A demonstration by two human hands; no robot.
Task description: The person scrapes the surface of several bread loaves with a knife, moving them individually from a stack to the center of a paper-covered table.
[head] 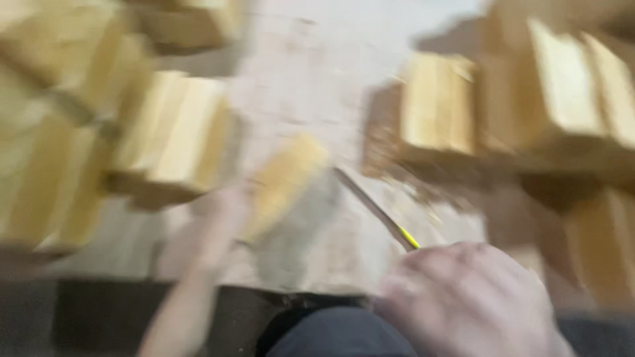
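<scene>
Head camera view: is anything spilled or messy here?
Yes. Sawdust and chips lie scattered on the floor between the wood blocks, near the thin tool in the right hand. The blur hides finer detail.

We see everything through heavy blur, yet the colours read clearly. The wooden block (pixel 284 182) by our left hand (pixel 211 225) is pale honey yellow with a greyish shaded face. The stacked blocks on the left (pixel 172 135) and the blocks on the right (pixel 440 109) are the same warm golden yellow, with darker amber edges. The table (pixel 311 73) is a pale pinkish beige, speckled with tan sawdust. The thin tool (pixel 377 210) in our right hand (pixel 469 297) is brown with a bright yellow band. Below lies dark navy fabric (pixel 337 334).
</scene>
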